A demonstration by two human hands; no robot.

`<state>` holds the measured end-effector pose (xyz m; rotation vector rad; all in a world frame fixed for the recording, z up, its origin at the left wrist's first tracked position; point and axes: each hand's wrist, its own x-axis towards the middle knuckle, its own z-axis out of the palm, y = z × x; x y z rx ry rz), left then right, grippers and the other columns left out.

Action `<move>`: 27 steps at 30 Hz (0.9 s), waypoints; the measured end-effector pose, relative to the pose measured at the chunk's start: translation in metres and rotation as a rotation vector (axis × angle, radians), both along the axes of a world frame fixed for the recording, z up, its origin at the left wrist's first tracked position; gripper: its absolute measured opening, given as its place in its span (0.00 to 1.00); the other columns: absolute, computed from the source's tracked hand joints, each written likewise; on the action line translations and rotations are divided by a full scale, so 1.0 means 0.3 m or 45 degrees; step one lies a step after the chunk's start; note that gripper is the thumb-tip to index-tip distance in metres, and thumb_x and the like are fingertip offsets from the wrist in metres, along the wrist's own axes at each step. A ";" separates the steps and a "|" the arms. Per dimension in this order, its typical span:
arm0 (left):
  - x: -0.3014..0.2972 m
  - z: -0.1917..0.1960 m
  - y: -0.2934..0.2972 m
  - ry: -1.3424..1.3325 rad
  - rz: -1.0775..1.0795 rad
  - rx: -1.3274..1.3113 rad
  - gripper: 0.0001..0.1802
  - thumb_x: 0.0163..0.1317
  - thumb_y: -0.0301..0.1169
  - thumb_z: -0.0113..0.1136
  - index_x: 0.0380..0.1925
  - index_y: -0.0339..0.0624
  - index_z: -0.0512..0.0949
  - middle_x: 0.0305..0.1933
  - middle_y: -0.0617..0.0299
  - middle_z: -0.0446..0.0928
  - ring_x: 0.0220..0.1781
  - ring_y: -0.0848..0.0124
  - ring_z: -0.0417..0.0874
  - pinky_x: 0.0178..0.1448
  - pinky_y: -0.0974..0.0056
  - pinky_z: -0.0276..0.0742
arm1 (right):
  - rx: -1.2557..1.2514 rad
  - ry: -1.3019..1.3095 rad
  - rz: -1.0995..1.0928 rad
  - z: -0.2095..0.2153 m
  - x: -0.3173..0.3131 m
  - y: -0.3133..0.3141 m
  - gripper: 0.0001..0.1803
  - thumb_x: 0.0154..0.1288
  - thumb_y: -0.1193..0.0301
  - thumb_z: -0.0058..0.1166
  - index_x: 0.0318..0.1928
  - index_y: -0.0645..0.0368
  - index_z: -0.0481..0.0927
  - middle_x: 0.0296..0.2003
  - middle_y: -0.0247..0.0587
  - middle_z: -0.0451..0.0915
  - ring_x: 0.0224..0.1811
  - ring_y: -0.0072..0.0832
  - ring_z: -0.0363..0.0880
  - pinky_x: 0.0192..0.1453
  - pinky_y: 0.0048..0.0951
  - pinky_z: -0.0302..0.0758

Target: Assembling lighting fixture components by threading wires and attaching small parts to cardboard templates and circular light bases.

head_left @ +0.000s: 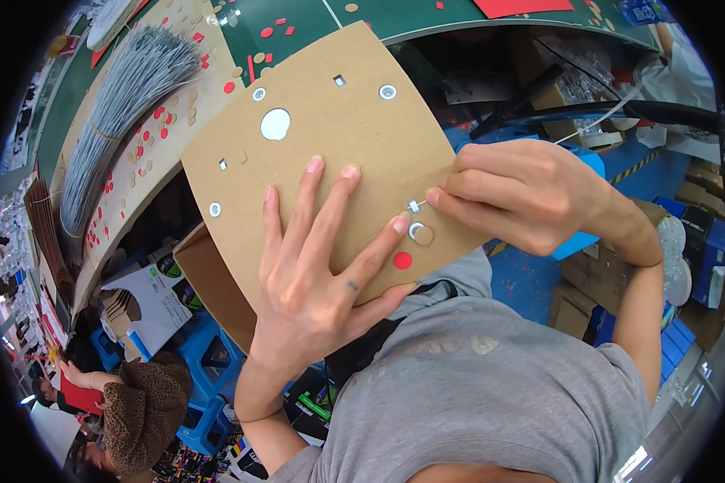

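Note:
A brown cardboard sheet (354,129) lies tilted over my lap, with a large round hole (275,124), small square cut-outs and several ringed round holes. My left hand (318,282) rests flat on it, fingers spread, open. Its index fingertip is beside a small square cut-out (414,205). Close by, a round cardboard disc (424,235) partly covers a ringed hole, and a red paper dot (403,260) lies below. My right hand (524,193) is closed in a pinch at the same cut-out; a thin pale tip shows at its fingertips, but what it belongs to is hidden.
On the green table (298,48) lie a tied bundle of grey wires (121,121), loose red and tan scraps and red paper (524,6). Blue stools (209,354) and a cardboard box (209,274) stand at the left. Another person (141,402) is at lower left.

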<state>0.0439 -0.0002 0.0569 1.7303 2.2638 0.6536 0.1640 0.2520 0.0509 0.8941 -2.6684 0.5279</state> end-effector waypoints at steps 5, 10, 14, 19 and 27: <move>-0.007 -0.001 0.003 -0.011 0.005 -0.002 0.35 0.37 0.44 0.81 0.53 0.64 0.89 0.72 0.47 0.72 0.77 0.41 0.68 0.76 0.31 0.60 | 0.042 -0.075 0.010 0.006 0.007 0.006 0.24 0.46 0.73 0.61 0.44 0.77 0.84 0.33 0.45 0.77 0.34 0.35 0.81 0.31 0.30 0.81; -0.005 0.002 -0.004 -0.007 0.008 -0.014 0.35 0.36 0.45 0.81 0.53 0.64 0.89 0.72 0.48 0.72 0.76 0.41 0.68 0.75 0.31 0.60 | -0.007 -0.067 0.035 0.004 -0.011 0.029 0.24 0.46 0.73 0.60 0.45 0.77 0.85 0.34 0.45 0.78 0.37 0.36 0.83 0.33 0.30 0.84; -0.006 -0.001 -0.003 -0.010 0.006 -0.001 0.35 0.37 0.45 0.81 0.52 0.63 0.89 0.72 0.47 0.72 0.76 0.41 0.69 0.75 0.30 0.60 | -0.016 -0.057 0.059 -0.004 -0.007 0.020 0.26 0.43 0.74 0.60 0.45 0.78 0.84 0.35 0.47 0.78 0.37 0.37 0.84 0.35 0.32 0.85; -0.004 -0.001 -0.007 0.004 0.007 0.005 0.34 0.37 0.47 0.81 0.52 0.63 0.89 0.72 0.47 0.73 0.76 0.40 0.69 0.75 0.31 0.60 | 0.017 0.054 0.077 -0.023 -0.007 -0.005 0.29 0.38 0.75 0.59 0.44 0.80 0.83 0.35 0.49 0.79 0.36 0.39 0.84 0.35 0.32 0.86; -0.012 -0.019 -0.025 -0.035 -0.025 0.111 0.32 0.43 0.49 0.82 0.52 0.59 0.88 0.68 0.46 0.77 0.73 0.36 0.72 0.69 0.24 0.63 | -0.097 -0.030 0.043 0.002 -0.017 -0.006 0.26 0.37 0.74 0.60 0.42 0.76 0.84 0.35 0.50 0.79 0.34 0.39 0.83 0.30 0.32 0.83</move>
